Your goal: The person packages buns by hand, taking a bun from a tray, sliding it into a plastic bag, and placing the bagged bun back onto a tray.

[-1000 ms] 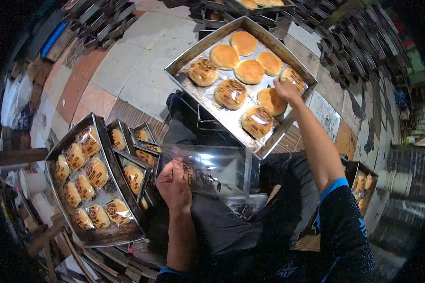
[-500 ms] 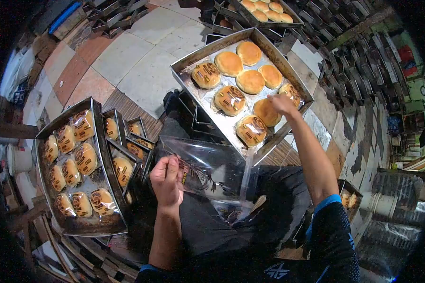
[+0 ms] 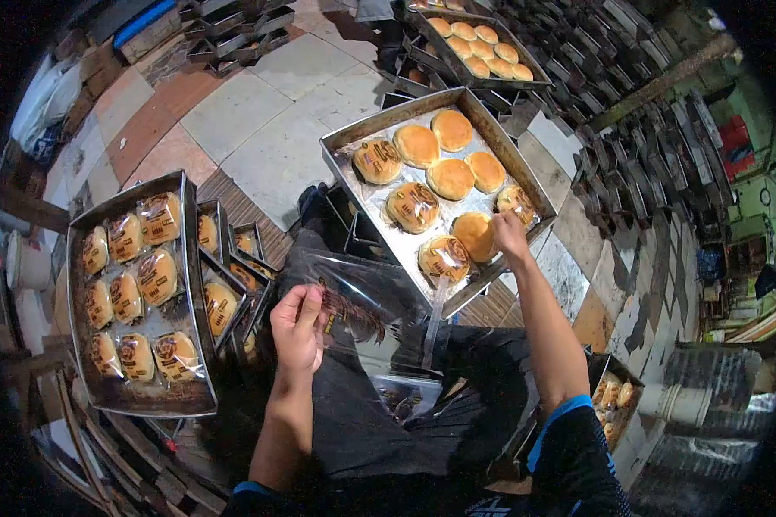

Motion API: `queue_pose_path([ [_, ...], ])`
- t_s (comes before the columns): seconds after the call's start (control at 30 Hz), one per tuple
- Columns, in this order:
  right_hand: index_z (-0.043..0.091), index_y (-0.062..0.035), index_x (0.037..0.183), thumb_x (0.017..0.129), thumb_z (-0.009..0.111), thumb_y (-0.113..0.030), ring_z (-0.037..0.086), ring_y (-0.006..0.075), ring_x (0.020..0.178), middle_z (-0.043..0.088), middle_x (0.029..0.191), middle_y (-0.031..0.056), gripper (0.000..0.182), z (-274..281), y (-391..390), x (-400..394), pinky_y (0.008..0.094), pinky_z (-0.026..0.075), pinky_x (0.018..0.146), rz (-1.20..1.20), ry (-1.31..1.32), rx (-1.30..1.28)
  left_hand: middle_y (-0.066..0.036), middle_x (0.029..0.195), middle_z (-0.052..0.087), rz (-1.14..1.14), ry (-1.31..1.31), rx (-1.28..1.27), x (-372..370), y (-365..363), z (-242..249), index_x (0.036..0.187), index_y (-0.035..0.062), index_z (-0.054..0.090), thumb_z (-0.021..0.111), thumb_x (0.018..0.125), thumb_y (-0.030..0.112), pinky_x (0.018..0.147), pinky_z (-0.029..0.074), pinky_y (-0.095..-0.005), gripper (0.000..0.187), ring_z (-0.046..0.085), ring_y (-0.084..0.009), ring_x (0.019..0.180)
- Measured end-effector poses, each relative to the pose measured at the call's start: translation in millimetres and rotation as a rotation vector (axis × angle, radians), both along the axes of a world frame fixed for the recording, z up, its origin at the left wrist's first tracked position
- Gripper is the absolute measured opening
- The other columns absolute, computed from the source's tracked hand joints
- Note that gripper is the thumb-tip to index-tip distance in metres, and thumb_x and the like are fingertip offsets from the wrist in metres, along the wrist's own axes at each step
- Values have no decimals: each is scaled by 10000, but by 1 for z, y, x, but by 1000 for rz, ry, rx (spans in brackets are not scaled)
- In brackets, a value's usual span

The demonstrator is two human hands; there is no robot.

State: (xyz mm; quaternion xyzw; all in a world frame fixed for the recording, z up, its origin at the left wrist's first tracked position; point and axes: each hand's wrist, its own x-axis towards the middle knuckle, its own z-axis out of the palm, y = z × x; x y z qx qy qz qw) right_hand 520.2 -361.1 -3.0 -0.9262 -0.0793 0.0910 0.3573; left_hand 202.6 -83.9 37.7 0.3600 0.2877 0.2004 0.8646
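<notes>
My left hand point(image 3: 298, 326) is closed on the edge of a clear printed plastic bag point(image 3: 366, 293), pinched between thumb and fingers above my lap. My right hand point(image 3: 510, 239) reaches into a metal baking tray point(image 3: 539, 177), its fingers bunched at the right edge of an unwrapped round bun point(image 3: 472, 236). Beside these fingers lies a wrapped bun point(image 3: 516, 203) with dark print. Another wrapped bun point(image 3: 445, 258) touches the near side of the bare one. Several more buns, some bare and some bagged, share the tray. My right fingertips are partly hidden.
At left, a tilted tray point(image 3: 207, 379) holds several wrapped buns, with smaller tins point(image 3: 224, 237) of buns beside it. Another bun tray point(image 3: 539, 84) stands at the back. Stacked dark tins point(image 3: 655, 164) line the right. More small plastic bags point(image 3: 409, 396) lie on my lap.
The view has shifted, so the bun tray appears lower. My right hand has moved from the bun's upper right to its right edge. My left hand still holds the bag.
</notes>
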Motion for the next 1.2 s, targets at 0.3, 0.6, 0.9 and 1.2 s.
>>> queue_pose_path([
  [0.3,650,35,1129,819,716,-311,659,228,922,682,1074,139,469,17,10,-12,350,523,807,7,418,66,21,775,605,-11,17,5,-7,6,5,945,17,649,646,953,142,567,398,-175,125,503,-38,618],
  [0.6,575,17,1210,835,644,-119,667,280,1035,662,1141,168,405,107,-16,-74,450,541,921,-92,850,1188,42,667,525,-22,8,7,-1,4,12,931,67,631,640,960,217,428,358,-202,153,462,-46,537],
  [0.9,552,70,1243,844,696,-76,635,192,1088,660,1167,128,449,145,-3,-242,335,475,978,182,1080,1088,32,631,563,-101,260,471,-40,-13,37,968,10,671,666,942,168,397,329,-200,161,446,-28,461],
  [1.2,517,75,1296,871,696,-67,637,191,1097,643,1211,140,483,172,-10,-283,322,485,978,290,1000,1140,7,844,665,-78,110,571,-60,-25,75,1049,-18,658,658,937,92,557,416,-173,157,546,-21,653],
])
